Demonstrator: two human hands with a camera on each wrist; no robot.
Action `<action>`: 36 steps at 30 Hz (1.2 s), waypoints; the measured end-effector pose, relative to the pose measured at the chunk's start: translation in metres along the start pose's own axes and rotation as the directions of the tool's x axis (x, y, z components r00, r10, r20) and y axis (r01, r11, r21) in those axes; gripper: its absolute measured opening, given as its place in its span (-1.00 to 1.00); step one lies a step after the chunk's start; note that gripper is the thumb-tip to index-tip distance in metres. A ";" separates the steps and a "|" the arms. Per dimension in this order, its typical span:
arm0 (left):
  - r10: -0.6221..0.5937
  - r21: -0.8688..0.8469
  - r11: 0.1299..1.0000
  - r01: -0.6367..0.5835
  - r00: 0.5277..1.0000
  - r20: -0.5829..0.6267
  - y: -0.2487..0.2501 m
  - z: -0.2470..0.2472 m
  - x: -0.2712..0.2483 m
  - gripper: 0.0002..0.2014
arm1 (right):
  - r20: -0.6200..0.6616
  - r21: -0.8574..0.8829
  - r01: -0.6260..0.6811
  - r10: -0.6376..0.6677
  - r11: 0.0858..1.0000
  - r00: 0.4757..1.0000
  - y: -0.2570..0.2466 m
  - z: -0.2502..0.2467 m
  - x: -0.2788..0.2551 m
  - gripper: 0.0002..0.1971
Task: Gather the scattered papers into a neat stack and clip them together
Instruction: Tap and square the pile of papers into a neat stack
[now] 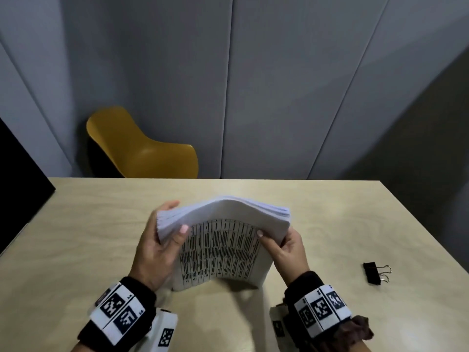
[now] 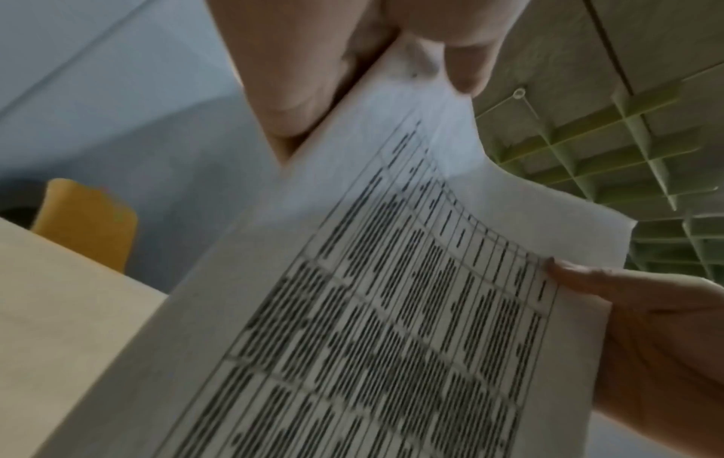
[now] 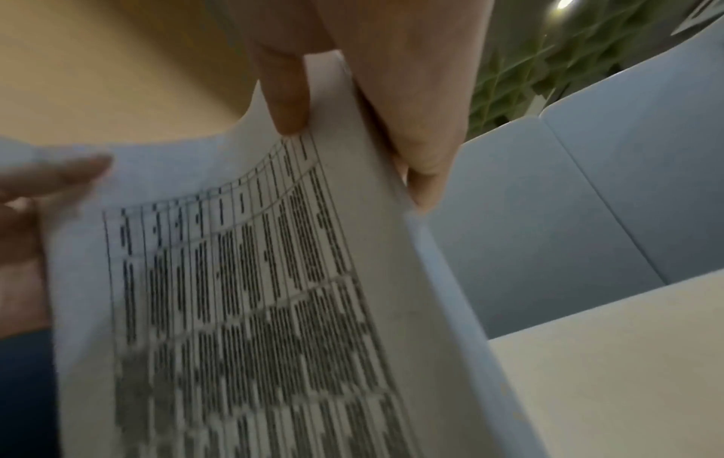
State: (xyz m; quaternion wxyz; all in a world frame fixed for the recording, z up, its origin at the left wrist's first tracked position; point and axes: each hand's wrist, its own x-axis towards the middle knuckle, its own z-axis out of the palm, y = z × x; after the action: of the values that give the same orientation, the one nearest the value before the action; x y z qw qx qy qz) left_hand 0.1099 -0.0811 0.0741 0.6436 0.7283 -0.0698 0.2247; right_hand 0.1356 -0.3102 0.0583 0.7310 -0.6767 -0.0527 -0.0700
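While the paper stack (image 1: pixel 223 240) stands on its lower edge near the desk's (image 1: pixel 76 224) near edge, top bowed away, I see the left hand (image 1: pixel 154 247) gripping its left side and the right hand (image 1: pixel 286 247) its right, thumbs on the printed table. Binder clip (image 1: pixel 375 273) lies toward the desk's right edge. Yellow chair (image 1: pixel 142 148) beyond the far edge.

Left hand (image 1: pixel 154 252), right hand (image 1: pixel 286 252) raised, fingers pinching

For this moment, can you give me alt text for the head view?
Both hands, left hand and right hand, hold a bowed paper stack upright on the table. A black binder clip lies to the right.
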 end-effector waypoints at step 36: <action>0.336 0.544 0.760 -0.354 0.932 0.137 0.023 0.003 0.002 -0.63 | 0.038 -0.572 0.467 -0.546 0.675 0.837 -0.026 0.004 -0.011 -0.56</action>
State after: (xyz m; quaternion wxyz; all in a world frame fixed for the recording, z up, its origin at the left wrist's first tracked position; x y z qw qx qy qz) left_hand 0.1035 -0.0869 0.0955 0.3478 0.8625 -0.1435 0.3385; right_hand 0.1199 -0.3075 0.0819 0.4532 -0.8121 -0.1657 -0.3281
